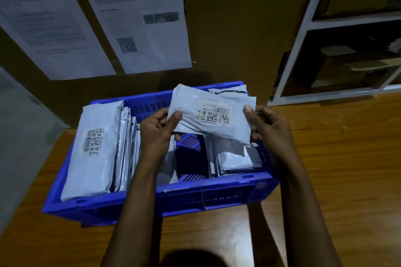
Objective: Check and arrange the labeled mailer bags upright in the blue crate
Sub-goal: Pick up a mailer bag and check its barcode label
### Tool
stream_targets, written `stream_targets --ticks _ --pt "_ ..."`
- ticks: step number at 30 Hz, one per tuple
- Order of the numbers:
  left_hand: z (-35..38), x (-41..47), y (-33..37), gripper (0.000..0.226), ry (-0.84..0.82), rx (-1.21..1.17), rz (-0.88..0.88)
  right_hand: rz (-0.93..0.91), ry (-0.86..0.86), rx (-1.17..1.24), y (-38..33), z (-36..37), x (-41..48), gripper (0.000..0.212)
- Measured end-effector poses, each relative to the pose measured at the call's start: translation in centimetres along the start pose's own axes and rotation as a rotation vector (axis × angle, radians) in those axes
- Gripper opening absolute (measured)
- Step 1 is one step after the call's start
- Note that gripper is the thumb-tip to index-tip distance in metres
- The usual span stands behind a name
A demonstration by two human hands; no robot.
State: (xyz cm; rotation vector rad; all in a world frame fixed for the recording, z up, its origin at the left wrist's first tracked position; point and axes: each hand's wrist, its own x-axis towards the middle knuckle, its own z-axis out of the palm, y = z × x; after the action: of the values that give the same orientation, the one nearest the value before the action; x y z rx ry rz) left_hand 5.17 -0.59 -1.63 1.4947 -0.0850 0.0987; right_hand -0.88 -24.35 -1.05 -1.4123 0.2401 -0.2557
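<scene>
Above the blue crate (138, 199), your left hand (155, 131) and right hand (268, 128) pinch opposite ends of a labeled mailer bag (211, 115), label facing you.

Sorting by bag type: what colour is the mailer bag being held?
Pale grey mailer bag, white barcode label; head view.

A blue crate (217, 197) sits directly on the wooden surface (338, 169).
</scene>
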Motion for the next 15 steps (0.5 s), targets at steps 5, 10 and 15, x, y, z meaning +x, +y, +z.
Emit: stream_targets --ticks 5,10,15 --pt "0.2 -0.4 0.6 0.034 -0.138 -0.021 -0.013 -0.029 0.124 -0.008 -0.4 -0.3 -0.3 0.021" --pt "0.0 -0.3 0.6 0.047 -0.176 -0.014 0.0 -0.039 0.185 -0.045 -0.7 -1.3 -0.1 0.017" --pt "0.5 0.3 0.6 0.044 -0.127 -0.132 -0.03 -0.017 0.232 0.054 -0.2 -0.5 -0.1 0.02"
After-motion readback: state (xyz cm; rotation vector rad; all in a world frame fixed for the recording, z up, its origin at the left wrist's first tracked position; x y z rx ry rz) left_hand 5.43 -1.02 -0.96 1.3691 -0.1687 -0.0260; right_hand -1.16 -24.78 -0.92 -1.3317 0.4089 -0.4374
